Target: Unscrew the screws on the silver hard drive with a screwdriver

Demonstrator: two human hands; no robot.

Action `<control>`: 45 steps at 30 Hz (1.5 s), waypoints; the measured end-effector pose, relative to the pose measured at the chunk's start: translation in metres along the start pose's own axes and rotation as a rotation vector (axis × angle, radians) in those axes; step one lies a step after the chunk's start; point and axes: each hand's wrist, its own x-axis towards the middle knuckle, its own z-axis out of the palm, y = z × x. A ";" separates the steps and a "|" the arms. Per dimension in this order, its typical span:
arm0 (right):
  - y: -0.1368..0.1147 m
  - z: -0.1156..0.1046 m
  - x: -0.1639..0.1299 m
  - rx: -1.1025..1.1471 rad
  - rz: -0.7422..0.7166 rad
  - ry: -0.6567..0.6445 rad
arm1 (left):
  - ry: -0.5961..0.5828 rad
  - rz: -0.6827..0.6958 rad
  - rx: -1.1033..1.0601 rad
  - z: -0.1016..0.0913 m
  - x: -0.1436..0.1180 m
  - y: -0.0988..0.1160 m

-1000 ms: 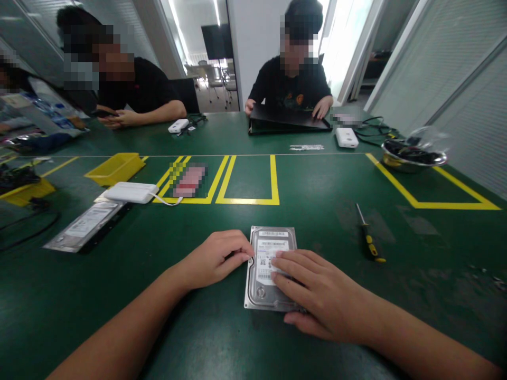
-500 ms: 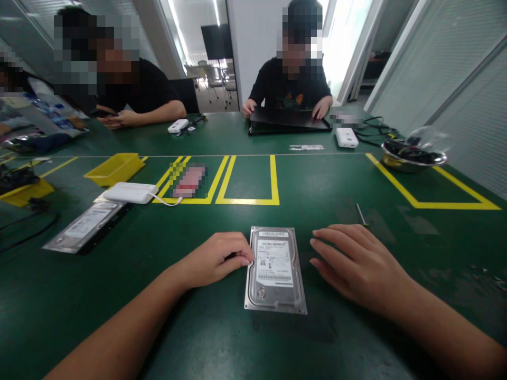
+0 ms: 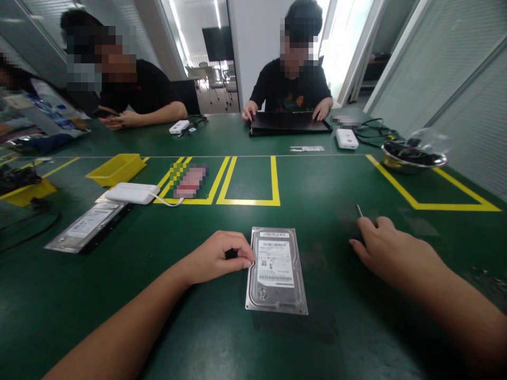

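A silver hard disk drive [image 3: 274, 301] lies label-up on the green table in front of me. At its left edge, my left hand [image 3: 222, 258] is closed, thumb and forefinger pinching the side notch. My right hand [image 3: 390, 250] is over to the right, palm down, apart from the drive. Its forefinger is at a thin metal shaft [image 3: 358, 210], like a screwdriver's, that points away from me. The rest of that tool is hidden under the hand. Thumb and forefinger are spread with a gap between them; the other fingers are partly hidden.
Left stand a second hard drive [image 3: 87, 224], a white power bank [image 3: 132, 193] cabled to a phone [image 3: 190, 182], and a yellow bin [image 3: 116, 169]. A metal bowl [image 3: 412, 166] of dark parts sits right. Across the table, one person handles a black panel [image 3: 291, 122].
My right hand has moved right, from beside the drive to the metal shaft, and its fingers have curled. My left hand stays at the drive's edge.
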 end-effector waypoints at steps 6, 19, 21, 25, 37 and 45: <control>0.002 0.003 0.003 0.089 0.012 -0.081 | -0.010 0.049 0.027 -0.002 -0.001 -0.001; 0.000 -0.060 -0.014 0.862 0.056 0.658 | 0.008 0.084 0.098 -0.002 -0.003 0.007; -0.009 -0.068 -0.021 1.019 0.008 0.684 | 0.013 0.058 0.076 -0.002 -0.003 0.006; -0.025 -0.090 -0.033 1.329 -0.101 0.592 | 0.015 0.007 0.042 0.000 -0.002 0.004; -0.078 -0.148 -0.045 1.402 -0.476 0.709 | -0.011 0.018 0.014 -0.002 -0.002 0.005; -0.076 -0.141 -0.041 1.148 -0.615 0.625 | 0.017 -0.034 -0.003 -0.001 -0.004 0.009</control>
